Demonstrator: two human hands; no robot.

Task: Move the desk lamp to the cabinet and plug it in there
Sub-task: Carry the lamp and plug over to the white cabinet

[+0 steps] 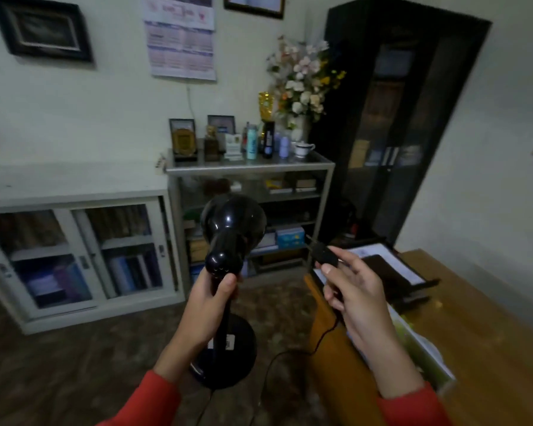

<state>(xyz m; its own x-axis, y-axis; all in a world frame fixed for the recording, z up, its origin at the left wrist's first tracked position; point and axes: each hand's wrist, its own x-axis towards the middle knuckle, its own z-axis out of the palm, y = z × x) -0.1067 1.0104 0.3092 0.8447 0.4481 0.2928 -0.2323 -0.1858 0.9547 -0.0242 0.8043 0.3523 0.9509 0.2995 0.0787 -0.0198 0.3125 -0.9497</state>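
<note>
1. Left hand clamps desk lamp by its neck, mid-air, keeping it upright in transit
2. Right hand pinches plug; cord stays off the floor
3. Cabinet far left; lamp not yet there

— Where are the hands?
— Both arms reach forward in red sleeves. The left hand is wrapped in a fist, thumb on top.
— And the right?
— The right hand is raised, thumb and fingers pinching.

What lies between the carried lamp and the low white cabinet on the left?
In the head view, only bare brown floor separates the lamp from the white cabinet.
</note>
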